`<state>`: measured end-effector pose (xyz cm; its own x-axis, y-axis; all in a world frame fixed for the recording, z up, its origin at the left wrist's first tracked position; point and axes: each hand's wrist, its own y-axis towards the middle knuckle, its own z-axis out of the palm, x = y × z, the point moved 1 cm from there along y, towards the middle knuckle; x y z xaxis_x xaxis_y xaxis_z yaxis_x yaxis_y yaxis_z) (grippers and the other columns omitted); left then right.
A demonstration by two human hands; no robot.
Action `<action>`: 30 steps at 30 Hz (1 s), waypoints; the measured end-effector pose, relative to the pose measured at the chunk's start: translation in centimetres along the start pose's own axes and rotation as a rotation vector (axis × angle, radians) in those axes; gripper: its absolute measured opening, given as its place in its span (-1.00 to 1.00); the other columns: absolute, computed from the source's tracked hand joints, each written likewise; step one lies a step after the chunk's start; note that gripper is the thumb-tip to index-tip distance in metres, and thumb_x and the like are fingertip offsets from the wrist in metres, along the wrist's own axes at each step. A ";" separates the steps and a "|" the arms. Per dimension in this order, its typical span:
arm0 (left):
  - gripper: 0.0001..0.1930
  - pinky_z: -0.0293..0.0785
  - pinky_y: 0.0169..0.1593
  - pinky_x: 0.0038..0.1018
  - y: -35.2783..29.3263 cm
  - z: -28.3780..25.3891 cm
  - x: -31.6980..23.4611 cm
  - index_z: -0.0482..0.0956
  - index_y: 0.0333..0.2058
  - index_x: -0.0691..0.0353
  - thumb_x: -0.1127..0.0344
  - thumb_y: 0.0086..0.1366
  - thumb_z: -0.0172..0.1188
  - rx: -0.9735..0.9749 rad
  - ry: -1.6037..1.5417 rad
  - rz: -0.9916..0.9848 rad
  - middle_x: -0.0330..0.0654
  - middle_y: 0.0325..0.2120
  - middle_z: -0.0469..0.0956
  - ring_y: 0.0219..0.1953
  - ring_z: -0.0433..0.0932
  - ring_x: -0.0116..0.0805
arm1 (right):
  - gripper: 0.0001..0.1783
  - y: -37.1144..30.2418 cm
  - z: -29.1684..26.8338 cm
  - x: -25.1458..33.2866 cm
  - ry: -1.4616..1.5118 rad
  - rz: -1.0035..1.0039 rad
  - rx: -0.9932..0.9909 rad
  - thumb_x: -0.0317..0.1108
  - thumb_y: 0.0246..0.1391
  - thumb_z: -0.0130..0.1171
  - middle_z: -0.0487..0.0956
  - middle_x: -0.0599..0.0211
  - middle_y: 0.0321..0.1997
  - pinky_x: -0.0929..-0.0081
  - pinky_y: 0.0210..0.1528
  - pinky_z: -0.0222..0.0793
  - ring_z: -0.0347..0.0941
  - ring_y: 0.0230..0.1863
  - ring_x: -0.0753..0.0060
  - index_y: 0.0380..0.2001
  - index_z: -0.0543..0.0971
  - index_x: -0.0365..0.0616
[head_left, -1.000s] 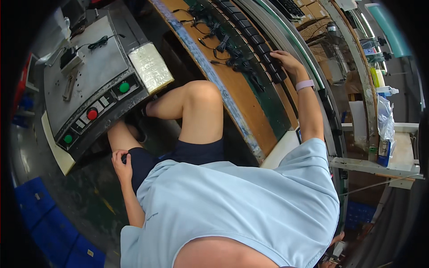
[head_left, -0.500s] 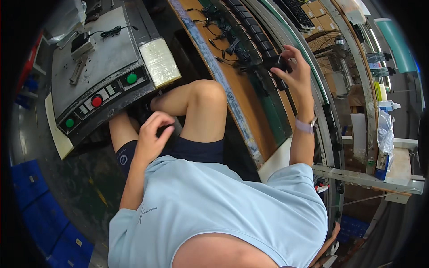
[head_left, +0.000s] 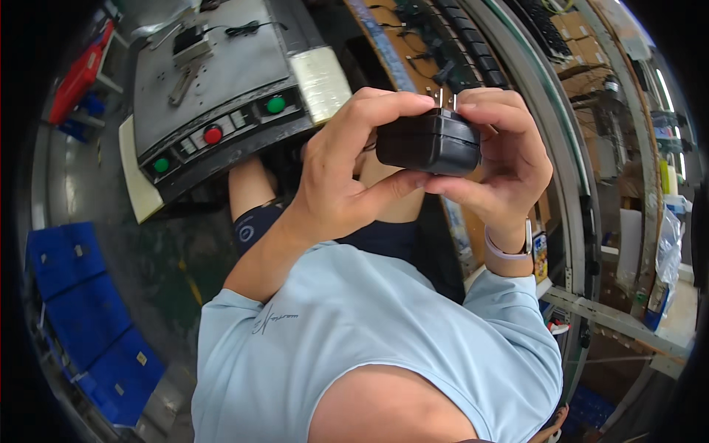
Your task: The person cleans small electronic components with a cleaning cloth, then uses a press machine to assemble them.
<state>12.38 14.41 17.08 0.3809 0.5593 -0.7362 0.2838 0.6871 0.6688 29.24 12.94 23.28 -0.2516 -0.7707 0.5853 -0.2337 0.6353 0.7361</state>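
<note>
A black power adapter (head_left: 430, 142) with metal plug prongs is held up close in front of me, prongs pointing away. My left hand (head_left: 347, 159) grips its left side, thumb below and index finger on top near the prongs. On the opposite side my right hand (head_left: 509, 151) pinches it the same way, with a watch on that wrist. Beyond my hands, several black adapters with cables (head_left: 436, 63) lie on the wooden strip beside the conveyor. Another black adapter (head_left: 190, 40) sits in a metal holder on the machine at the left, its cable bundled.
The grey machine plate (head_left: 244, 70) has green and red push buttons (head_left: 213, 134) along its near edge. A clear-wrapped pad (head_left: 321, 83) adjoins its right corner. Blue bins (head_left: 96, 317) stand on the floor at left. Metal rails and a shelf frame (head_left: 635, 140) run along the right.
My right hand has brought the black adapter from over the conveyor toward me. My left hand has risen from my lap and taken hold of it too. The view has shifted rightward things leftward-down.
</note>
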 end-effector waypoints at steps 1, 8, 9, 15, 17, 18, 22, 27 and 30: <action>-0.42 0.39 0.07 -0.40 -0.5 -0.4 -0.2 0.40 0.06 0.34 0.50 0.01 0.33 -0.058 -0.054 -0.016 0.03 0.01 0.41 -0.02 0.44 -0.19 | -0.36 0.0 0.5 -0.2 0.008 -0.003 0.037 -0.37 -0.45 0.59 0.57 0.22 -0.29 0.57 -0.23 0.48 0.49 -0.31 0.37 -0.18 0.57 -0.30; -0.49 0.46 -0.09 -0.47 -2.0 -2.7 -1.8 0.52 -0.07 0.30 0.46 -0.06 0.43 -0.100 0.092 0.032 -0.05 -0.14 0.54 -0.17 0.53 -0.24 | -0.47 0.6 3.1 -0.1 -0.093 -0.022 0.175 -0.30 -0.43 0.58 0.55 0.18 -0.33 0.48 -0.23 0.45 0.46 -0.30 0.29 -0.33 0.57 -0.29; -0.50 0.45 -0.04 -0.44 -2.3 -2.7 -2.0 0.51 -0.07 0.33 0.50 -0.05 0.42 -0.101 0.102 0.019 -0.02 -0.12 0.53 -0.15 0.52 -0.22 | -0.50 0.7 3.4 -0.1 -0.074 -0.038 0.182 -0.31 -0.43 0.57 0.54 0.22 -0.36 0.52 -0.27 0.43 0.45 -0.33 0.33 -0.36 0.58 -0.28; -0.52 0.43 0.06 -0.40 -3.6 -3.0 -2.1 0.51 -0.08 0.38 0.53 -0.02 0.42 -0.088 0.109 -0.016 0.04 -0.08 0.52 -0.09 0.51 -0.19 | -0.56 0.7 4.1 0.5 -0.082 -0.043 0.274 -0.31 -0.41 0.55 0.51 0.31 -0.43 0.61 -0.38 0.36 0.40 -0.43 0.42 -0.45 0.56 -0.26; -0.52 0.43 0.06 -0.40 -3.9 -3.0 -1.8 0.51 -0.08 0.38 0.52 -0.02 0.43 -0.078 0.105 -0.023 0.03 -0.08 0.52 -0.08 0.51 -0.20 | -0.57 0.4 4.2 0.5 -0.095 -0.030 0.296 -0.30 -0.40 0.55 0.50 0.31 -0.43 0.61 -0.39 0.35 0.39 -0.44 0.43 -0.46 0.55 -0.25; -0.52 0.43 0.06 -0.41 -4.0 -3.0 -1.6 0.51 -0.08 0.37 0.50 -0.02 0.44 -0.090 0.112 -0.006 0.03 -0.08 0.52 -0.09 0.51 -0.20 | -0.57 0.3 4.3 0.4 -0.097 -0.027 0.291 -0.30 -0.40 0.55 0.49 0.32 -0.43 0.61 -0.40 0.33 0.38 -0.44 0.43 -0.47 0.53 -0.25; -0.52 0.43 0.05 -0.42 -4.0 -3.0 -1.2 0.51 -0.07 0.36 0.47 0.00 0.45 -0.120 0.142 0.046 0.02 -0.08 0.52 -0.09 0.51 -0.21 | -0.58 0.1 4.7 -0.3 -0.101 -0.022 0.268 -0.29 -0.38 0.54 0.48 0.33 -0.44 0.61 -0.44 0.29 0.34 -0.46 0.44 -0.51 0.50 -0.22; -0.53 0.42 0.05 -0.44 -3.9 -2.9 -1.9 0.50 -0.06 0.34 0.47 0.03 0.43 -0.184 0.068 -0.178 0.02 -0.09 0.52 -0.09 0.51 -0.23 | -0.58 -0.2 5.2 -0.8 -0.065 -0.026 0.158 -0.30 -0.38 0.54 0.48 0.35 -0.44 0.61 -0.45 0.25 0.31 -0.48 0.45 -0.52 0.48 -0.20; -0.56 0.45 -0.09 -0.54 -3.7 -2.6 -1.4 0.53 -0.12 0.31 0.45 -0.01 0.46 -0.220 -0.036 -0.125 -0.07 -0.19 0.58 -0.23 0.52 -0.36 | -0.60 -0.3 5.1 -0.4 -0.022 0.043 0.178 -0.33 -0.36 0.53 0.47 0.36 -0.45 0.61 -0.46 0.24 0.30 -0.49 0.45 -0.49 0.50 -0.21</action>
<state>8.52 12.30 15.36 0.3877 0.4497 -0.8047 0.1336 0.8363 0.5317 24.55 13.31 21.12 -0.2850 -0.7430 0.6056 -0.3847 0.6674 0.6377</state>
